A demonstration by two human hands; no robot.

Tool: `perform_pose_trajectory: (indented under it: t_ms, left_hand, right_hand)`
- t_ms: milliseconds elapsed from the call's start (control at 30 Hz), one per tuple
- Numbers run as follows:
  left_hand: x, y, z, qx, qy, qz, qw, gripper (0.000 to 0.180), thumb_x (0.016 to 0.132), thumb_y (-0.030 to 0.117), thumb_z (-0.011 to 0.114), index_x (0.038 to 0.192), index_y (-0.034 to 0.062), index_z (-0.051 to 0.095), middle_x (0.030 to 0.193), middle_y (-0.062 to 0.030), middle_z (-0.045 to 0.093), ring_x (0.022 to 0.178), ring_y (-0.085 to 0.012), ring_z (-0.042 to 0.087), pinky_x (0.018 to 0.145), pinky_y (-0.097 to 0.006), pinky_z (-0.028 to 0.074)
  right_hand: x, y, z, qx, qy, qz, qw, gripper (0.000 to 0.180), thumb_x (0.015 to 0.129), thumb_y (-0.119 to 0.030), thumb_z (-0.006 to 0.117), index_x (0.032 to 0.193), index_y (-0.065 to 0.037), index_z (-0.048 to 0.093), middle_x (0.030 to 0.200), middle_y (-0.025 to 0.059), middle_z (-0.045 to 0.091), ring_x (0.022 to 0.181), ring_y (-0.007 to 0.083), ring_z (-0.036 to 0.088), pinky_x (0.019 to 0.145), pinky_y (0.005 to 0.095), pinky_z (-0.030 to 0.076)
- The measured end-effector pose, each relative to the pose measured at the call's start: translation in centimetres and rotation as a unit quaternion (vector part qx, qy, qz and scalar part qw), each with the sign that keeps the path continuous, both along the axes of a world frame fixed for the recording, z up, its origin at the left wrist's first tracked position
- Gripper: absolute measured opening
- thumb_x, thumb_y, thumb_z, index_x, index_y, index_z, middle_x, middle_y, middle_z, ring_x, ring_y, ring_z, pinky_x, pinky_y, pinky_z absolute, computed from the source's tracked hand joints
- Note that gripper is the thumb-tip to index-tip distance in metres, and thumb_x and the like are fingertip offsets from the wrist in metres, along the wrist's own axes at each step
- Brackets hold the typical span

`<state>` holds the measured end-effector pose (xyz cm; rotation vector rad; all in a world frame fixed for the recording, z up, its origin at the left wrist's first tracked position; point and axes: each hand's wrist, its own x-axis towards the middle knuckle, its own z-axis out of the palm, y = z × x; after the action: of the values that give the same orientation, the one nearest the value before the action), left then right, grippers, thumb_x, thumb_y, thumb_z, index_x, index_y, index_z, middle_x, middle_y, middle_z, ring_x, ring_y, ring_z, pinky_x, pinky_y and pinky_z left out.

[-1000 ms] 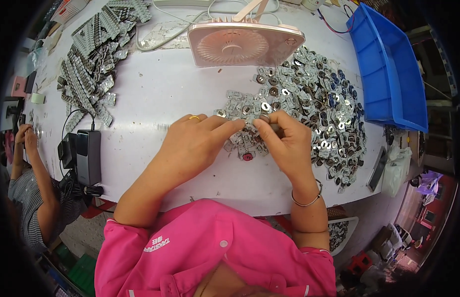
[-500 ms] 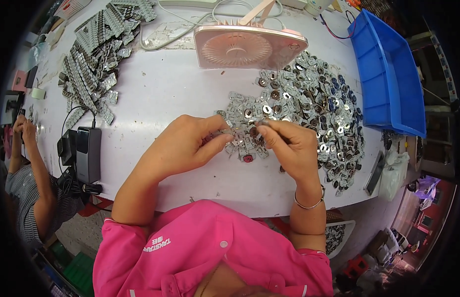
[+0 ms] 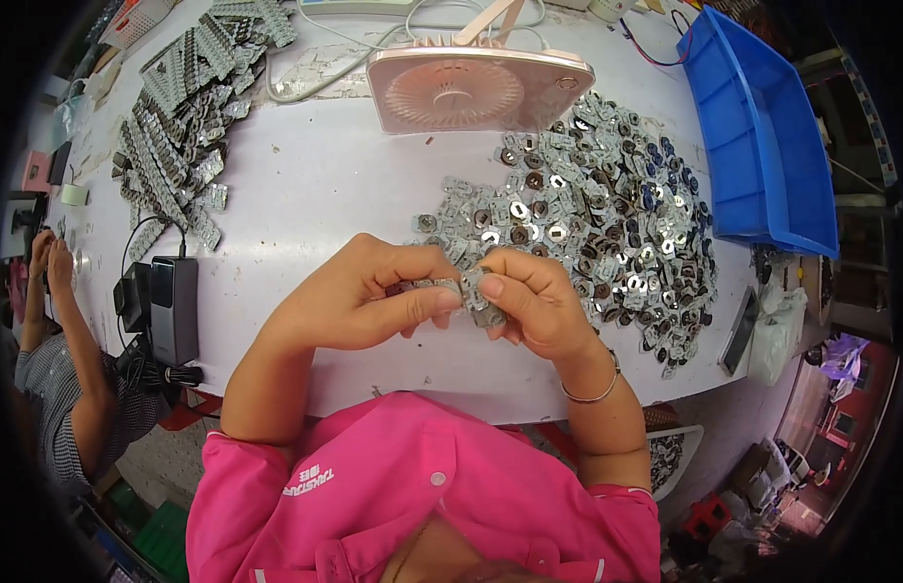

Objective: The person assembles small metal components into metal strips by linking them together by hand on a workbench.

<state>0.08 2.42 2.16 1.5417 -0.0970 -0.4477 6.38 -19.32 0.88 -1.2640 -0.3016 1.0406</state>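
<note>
A white table point(image 3: 315, 185) fills the frame. A blue bin point(image 3: 762, 146) sits at upper right and a pink fan point(image 3: 476, 89) at top centre. A heap of small metal parts point(image 3: 607, 223) spreads right of centre, with stacked strips point(image 3: 174, 146) at upper left. At centre, the left hand point(image 3: 359, 296) and right hand point(image 3: 534, 301) together pinch one small metal piece point(image 3: 468, 290) between their fingertips, just above the table.

Bare white table point(image 3: 315, 194) lies open ahead of my left hand point(image 3: 359, 296), with room to pass between the stacked strips point(image 3: 174, 126) far left and the loose parts pile point(image 3: 592, 219). That pile crowds my right hand point(image 3: 534, 301). The fan point(image 3: 476, 87) blocks straight ahead; the blue bin point(image 3: 762, 136) walls the far right.
</note>
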Motion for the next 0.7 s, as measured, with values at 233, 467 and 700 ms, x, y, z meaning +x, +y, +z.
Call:
perform_pose_trajectory:
  t_ms: [233, 467, 700]
  left_hand:
    - [0.3, -1.9, -0.8, 0.243, -0.248, 0.099, 0.932, 0.011, 0.087, 0.009, 0.060, 0.097, 0.0045, 0.060, 0.074, -0.0123, 0.063, 0.062, -0.0280, 0.062, 0.058, -0.036, 0.048]
    - [0.7, -1.8, -1.3, 0.295, -0.263, 0.149, 0.906, 0.018, 0.084, 0.006, 0.062, 0.101, 0.0054, 0.057, 0.079, -0.0125, 0.063, 0.069, -0.0318, 0.061, 0.063, -0.039, 0.049]
    - [0.5, -2.4, -1.5, 0.371, -0.348, 0.116, 0.853, 0.022, 0.081, 0.000, 0.065, 0.102, 0.0035, 0.061, 0.079, -0.0102, 0.064, 0.068, -0.0270, 0.063, 0.062, -0.036, 0.049]
  right_hand:
    - [-0.8, 0.9, -0.8, -0.081, -0.278, -0.125, 0.949, 0.018, 0.095, -0.016, 0.056, 0.084, -0.001, 0.057, 0.064, 0.0009, 0.054, 0.052, 0.0046, 0.048, 0.049, 0.0221, 0.040]
    - [-1.1, 1.2, -1.0, -0.066, -0.308, -0.178, 0.932, 0.015, 0.093, -0.013, 0.058, 0.083, -0.001, 0.056, 0.056, 0.0023, 0.050, 0.049, 0.0049, 0.042, 0.046, 0.0243, 0.036]
    - [-1.0, 1.4, -0.5, -0.116, -0.362, -0.170, 0.909, 0.016, 0.094, -0.013, 0.057, 0.083, -0.001, 0.057, 0.054, -0.0010, 0.051, 0.049, 0.0026, 0.044, 0.045, 0.0226, 0.035]
